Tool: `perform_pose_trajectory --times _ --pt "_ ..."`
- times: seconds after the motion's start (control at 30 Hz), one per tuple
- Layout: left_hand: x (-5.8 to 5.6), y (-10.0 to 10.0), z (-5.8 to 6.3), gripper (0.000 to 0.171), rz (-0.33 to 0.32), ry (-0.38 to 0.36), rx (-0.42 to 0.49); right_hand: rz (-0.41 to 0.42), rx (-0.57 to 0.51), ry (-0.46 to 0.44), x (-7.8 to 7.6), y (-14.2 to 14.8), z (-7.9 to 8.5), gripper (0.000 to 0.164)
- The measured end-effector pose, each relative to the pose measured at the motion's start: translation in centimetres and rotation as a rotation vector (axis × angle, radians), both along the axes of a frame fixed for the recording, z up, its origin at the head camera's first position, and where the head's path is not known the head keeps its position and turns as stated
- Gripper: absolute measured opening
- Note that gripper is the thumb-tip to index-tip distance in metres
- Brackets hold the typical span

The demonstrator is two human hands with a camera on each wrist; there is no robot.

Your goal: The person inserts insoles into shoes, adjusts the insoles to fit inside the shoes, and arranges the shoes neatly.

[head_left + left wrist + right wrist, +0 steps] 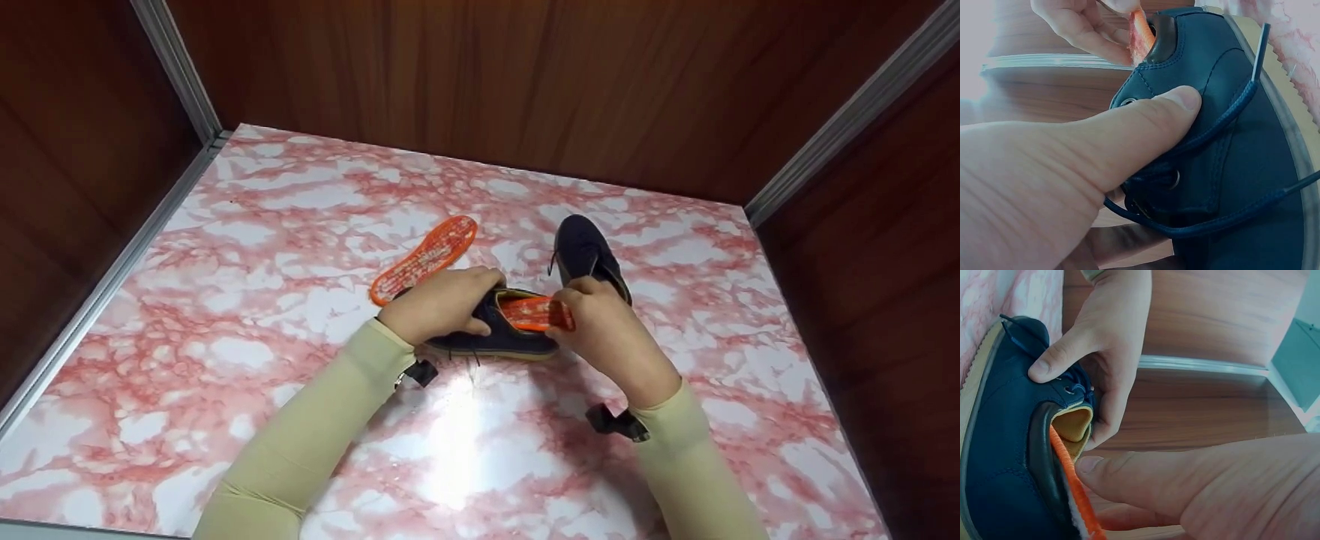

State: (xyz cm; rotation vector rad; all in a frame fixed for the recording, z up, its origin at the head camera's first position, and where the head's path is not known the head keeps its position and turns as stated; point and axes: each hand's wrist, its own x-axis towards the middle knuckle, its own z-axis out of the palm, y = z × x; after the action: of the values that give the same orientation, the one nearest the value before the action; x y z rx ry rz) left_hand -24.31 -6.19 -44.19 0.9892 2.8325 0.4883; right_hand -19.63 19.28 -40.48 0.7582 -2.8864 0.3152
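Observation:
A dark navy lace-up shoe (517, 344) stands on the tabletop, toe to the left. My left hand (448, 302) grips it over the laces; its thumb (1168, 112) presses the near side of the upper in the left wrist view. An orange insole (525, 312) sticks out of the shoe's opening, its front part hidden inside. My right hand (607, 334) pinches the insole's heel end, with the thumb (1112, 475) along its face in the right wrist view. The yellow lining (1072, 424) shows beside the insole.
A second orange insole (427, 259) lies flat beyond my left hand. The other navy shoe (581, 244) stands behind my right hand, toe pointing away. Brown wood-grain panels (480, 82) enclose the red-and-white marbled tabletop (225, 315) at the back and both sides.

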Motion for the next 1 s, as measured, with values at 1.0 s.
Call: perform_pose_trajectory --times 1.0 --pt "0.03 0.09 0.08 0.068 0.004 -0.01 -0.01 0.012 -0.027 -0.039 0.04 -0.01 0.17 0.025"
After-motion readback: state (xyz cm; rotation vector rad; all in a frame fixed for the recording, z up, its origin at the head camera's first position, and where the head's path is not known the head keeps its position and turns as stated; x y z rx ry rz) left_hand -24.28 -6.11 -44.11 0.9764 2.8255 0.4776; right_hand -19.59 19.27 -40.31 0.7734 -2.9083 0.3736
